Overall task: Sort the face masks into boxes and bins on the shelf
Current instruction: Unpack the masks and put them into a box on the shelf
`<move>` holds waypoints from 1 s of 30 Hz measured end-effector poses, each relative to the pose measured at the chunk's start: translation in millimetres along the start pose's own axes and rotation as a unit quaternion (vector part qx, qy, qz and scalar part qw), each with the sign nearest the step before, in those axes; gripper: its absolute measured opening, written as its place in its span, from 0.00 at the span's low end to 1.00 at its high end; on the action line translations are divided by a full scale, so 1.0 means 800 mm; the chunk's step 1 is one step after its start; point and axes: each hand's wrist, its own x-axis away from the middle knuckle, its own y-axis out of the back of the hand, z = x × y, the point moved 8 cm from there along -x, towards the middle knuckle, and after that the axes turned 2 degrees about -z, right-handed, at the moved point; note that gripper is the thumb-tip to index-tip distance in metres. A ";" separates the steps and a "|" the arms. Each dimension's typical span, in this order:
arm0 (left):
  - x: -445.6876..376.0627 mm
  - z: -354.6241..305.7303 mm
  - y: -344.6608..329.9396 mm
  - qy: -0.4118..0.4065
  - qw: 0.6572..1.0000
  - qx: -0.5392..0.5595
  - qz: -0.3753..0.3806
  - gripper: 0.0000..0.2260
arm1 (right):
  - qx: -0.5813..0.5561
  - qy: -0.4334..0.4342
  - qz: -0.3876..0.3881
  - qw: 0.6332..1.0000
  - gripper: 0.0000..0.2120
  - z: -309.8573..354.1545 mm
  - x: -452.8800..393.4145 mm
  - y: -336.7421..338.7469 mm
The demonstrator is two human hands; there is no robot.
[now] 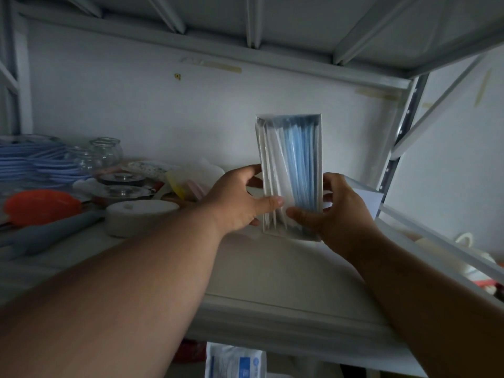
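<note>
Two hands hold one clear pack of face masks (290,173) upright above the white shelf (272,282), its blue and white masks standing on edge inside. The left hand (240,200) grips the pack's left side, thumb across the front; the right hand (335,211) clasps the right side likewise. Off to the left sit a white round lid (141,211), an orange bowl (41,205), glass jars (106,151) and stacked blue plates (32,162).

1. Both bare forearms reach forward and upward, converging.
2. The left hand (240,197) has its thumb laid across the front and its fingers curled behind.
3. The right hand (335,211) mirrors it, thumb in front.
</note>
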 end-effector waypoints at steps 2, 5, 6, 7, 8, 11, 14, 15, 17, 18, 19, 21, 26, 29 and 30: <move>-0.002 0.003 -0.001 0.003 1.000 0.004 -0.001 0.33 | 0.005 -0.001 -0.005 1.000 0.43 -0.001 -0.002 0.001; -0.007 0.008 -0.002 0.006 1.000 0.012 -0.007 0.26 | 0.010 -0.007 -0.007 1.000 0.41 -0.003 -0.004 0.000; -0.008 0.009 -0.002 0.007 1.000 0.017 -0.011 0.23 | 0.012 -0.008 -0.010 1.000 0.40 -0.005 -0.005 0.001; -0.009 0.010 -0.002 0.009 1.000 0.023 -0.014 0.21 | 0.015 -0.007 -0.012 1.000 0.39 -0.005 -0.005 0.001; -0.010 0.010 -0.002 0.010 0.999 0.029 -0.014 0.19 | 0.015 -0.006 -0.014 1.000 0.38 -0.005 -0.006 0.002; -0.010 0.008 -0.003 0.011 0.999 0.035 -0.013 0.17 | 0.011 -0.004 -0.009 1.000 0.36 -0.004 -0.005 0.002; -0.011 0.010 -0.004 0.015 0.999 0.032 -0.010 0.18 | 0.015 -0.004 -0.004 1.000 0.36 -0.003 -0.003 0.003; -0.011 0.012 -0.003 0.015 0.999 0.031 -0.009 0.19 | 0.018 -0.003 -0.003 1.000 0.36 -0.003 -0.003 0.003; -0.012 0.015 -0.004 0.016 0.999 0.037 -0.002 0.23 | 0.019 -0.005 0.003 1.000 0.37 -0.004 -0.002 0.002; -0.012 0.017 -0.005 0.018 0.999 0.047 0.003 0.25 | 0.017 -0.005 0.009 1.000 0.38 -0.003 0.000 0.001; -0.012 0.016 -0.007 0.019 0.998 0.063 0.008 0.27 | 0.017 -0.003 0.015 1.000 0.39 -0.002 0.001 0.000; -0.011 0.013 -0.010 0.023 0.995 0.095 0.010 0.28 | 0.029 0.021 0.023 0.999 0.43 0.003 0.004 -0.003; -0.012 0.011 -0.008 0.032 0.994 0.101 -0.005 0.30 | 0.079 0.063 0.038 0.994 0.55 0.014 0.003 -0.014; -0.006 0.001 -0.005 0.020 0.997 0.074 -0.013 0.31 | 0.082 0.054 0.021 0.995 0.50 0.013 0.004 -0.008; -0.004 -0.002 -0.004 0.013 0.998 0.057 -0.016 0.30 | 0.083 0.049 0.016 0.995 0.49 0.012 0.004 -0.006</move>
